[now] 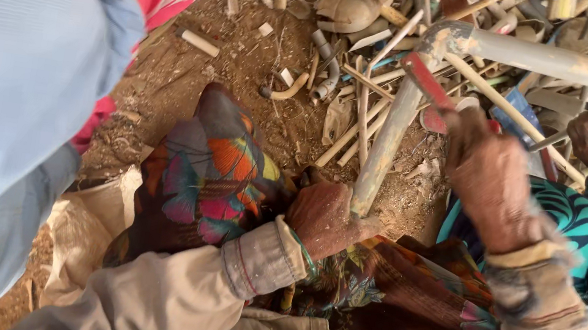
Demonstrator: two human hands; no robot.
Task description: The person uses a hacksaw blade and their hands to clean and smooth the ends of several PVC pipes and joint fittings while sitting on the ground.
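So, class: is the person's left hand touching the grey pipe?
Touching. The head view shows the left hand wrapped around the grey pipe's lower end.

Apparently no packages, labels, signs, screens.

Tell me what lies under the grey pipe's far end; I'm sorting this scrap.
Under the grey pipe lie thin pale sticks on brown dirt. The left hand covers its near end; the right hand hides whatever lies beyond.

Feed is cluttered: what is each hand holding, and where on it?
Left hand grips the grey pipe at its near end; right hand holds a red-headed tool by its handle.
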